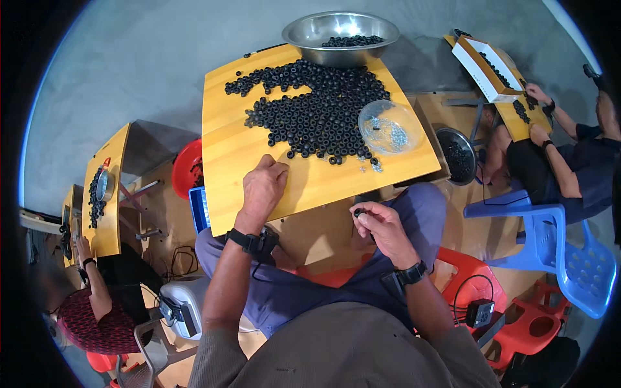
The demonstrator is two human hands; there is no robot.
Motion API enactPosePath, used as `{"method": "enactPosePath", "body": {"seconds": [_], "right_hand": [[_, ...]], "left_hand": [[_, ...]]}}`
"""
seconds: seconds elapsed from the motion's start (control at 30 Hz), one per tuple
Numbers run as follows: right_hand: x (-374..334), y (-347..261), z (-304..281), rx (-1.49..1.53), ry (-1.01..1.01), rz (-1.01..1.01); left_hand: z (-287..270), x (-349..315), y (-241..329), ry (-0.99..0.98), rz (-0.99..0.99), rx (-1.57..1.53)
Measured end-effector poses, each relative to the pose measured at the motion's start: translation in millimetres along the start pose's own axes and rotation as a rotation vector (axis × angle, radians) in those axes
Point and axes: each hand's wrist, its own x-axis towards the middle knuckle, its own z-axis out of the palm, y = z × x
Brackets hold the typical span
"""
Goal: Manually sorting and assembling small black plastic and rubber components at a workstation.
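My left hand (264, 187) rests over the near left part of the yellow table (226, 161), its fingers curled. Whatever it may hold is hidden. My right hand (383, 227) is just off the table's near edge, above my lap, pinching a small black ring-shaped part (359, 212) between thumb and fingers. A wide heap of similar black ring-shaped parts (317, 110) covers the tabletop beyond my hands. On the right of the heap stands a clear round tub (404, 123) with small silvery pieces in it. A few silvery pieces (375, 167) lie loose beside the tub.
A steel basin (297, 35) with black parts stands at the table's far edge. Left of the table is a red basin (183, 169); to the right, a metal bowl (470, 145) sits lower down. People work at side tables. A blue chair (543, 233) stands right.
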Motion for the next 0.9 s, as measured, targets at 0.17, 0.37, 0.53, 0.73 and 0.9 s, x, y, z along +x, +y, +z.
{"method": "enactPosePath", "body": {"seconds": [0.17,0.37,0.53,0.73,0.9], "right_hand": [[3,2,8,0.090,-0.023,0.003],[1,-4,16,0.116,-0.037,0.052],[2,8,16,0.047,-0.052,0.022],[0,7,19,0.015,-0.056,0.080],[-2,6,18,-0.067,-0.077,0.072]], "left_hand": [[0,-13,15,0.057,-0.073,-0.222],[-12,-41,69,-0.165,-0.357,-0.850],[-28,-44,110,-0.231,-0.175,-0.850],[-22,-48,114,-0.244,-0.101,-0.770],[-24,-48,119,-0.273,-0.066,-0.773]]}}
